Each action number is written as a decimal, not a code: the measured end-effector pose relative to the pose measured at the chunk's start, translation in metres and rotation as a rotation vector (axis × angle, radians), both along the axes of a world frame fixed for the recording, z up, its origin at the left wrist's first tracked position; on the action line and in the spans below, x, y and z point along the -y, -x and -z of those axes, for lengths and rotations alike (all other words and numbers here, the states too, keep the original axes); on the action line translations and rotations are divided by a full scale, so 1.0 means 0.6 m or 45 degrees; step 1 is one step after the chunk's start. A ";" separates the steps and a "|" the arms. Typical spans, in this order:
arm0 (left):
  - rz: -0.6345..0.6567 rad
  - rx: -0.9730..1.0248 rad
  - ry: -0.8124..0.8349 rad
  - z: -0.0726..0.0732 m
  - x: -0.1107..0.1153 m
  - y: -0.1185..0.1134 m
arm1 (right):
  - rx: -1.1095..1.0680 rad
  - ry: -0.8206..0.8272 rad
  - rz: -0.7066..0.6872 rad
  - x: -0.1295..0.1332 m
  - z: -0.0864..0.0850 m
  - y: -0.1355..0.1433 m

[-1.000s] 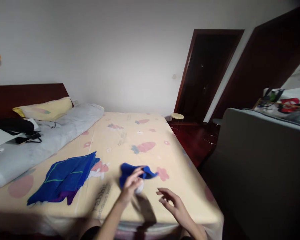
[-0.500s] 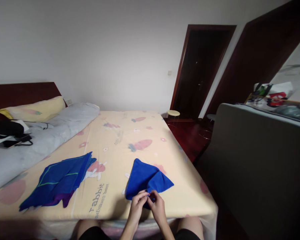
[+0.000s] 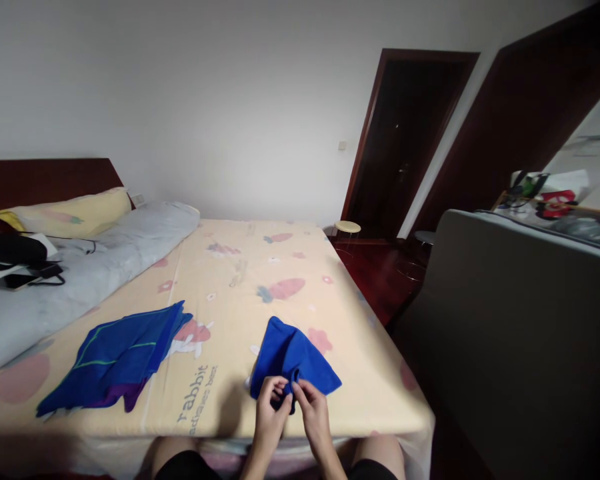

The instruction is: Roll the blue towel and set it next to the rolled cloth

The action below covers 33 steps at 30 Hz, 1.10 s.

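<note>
We pinch the near corner of a small blue cloth (image 3: 293, 357) lying near the foot edge of the bed (image 3: 240, 280), our left hand (image 3: 271, 407) and right hand (image 3: 313, 410) both closed on its fabric, fingertips almost meeting. A larger blue garment (image 3: 115, 357) lies spread well to the left, below a grey duvet (image 3: 75, 277).

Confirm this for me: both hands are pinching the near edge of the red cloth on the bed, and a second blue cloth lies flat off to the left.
Not quite. The cloth is blue, not red, as the head view shows. The rest holds: the left hand and right hand both pinch its near edge on the bed, and a second blue cloth lies flat off to the left.
</note>
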<state>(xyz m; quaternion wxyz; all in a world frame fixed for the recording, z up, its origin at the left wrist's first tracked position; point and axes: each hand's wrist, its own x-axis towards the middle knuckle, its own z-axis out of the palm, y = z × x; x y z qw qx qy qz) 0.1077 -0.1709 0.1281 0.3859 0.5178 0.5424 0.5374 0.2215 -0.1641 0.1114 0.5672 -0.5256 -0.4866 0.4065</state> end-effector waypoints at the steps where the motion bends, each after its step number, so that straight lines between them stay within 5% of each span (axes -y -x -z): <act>1: -0.010 -0.051 -0.050 -0.008 0.002 0.000 | -0.007 -0.001 -0.023 0.001 -0.008 0.000; 7: -0.052 -0.269 -0.263 -0.046 0.017 -0.001 | -0.032 -0.018 -0.140 0.011 -0.055 -0.003; 14: -0.059 -0.352 -0.325 -0.051 0.027 -0.001 | -0.163 0.018 -0.210 0.018 -0.070 -0.001; 21: -0.118 -0.272 -0.139 -0.010 0.008 0.008 | -0.324 0.046 -0.188 0.019 -0.064 0.001; 28: -0.324 -0.103 0.142 0.070 -0.032 0.091 | -0.666 0.112 0.015 0.012 -0.066 -0.031; 33: -0.402 -0.028 0.174 0.067 -0.038 0.134 | -0.783 0.061 0.117 0.012 -0.091 -0.069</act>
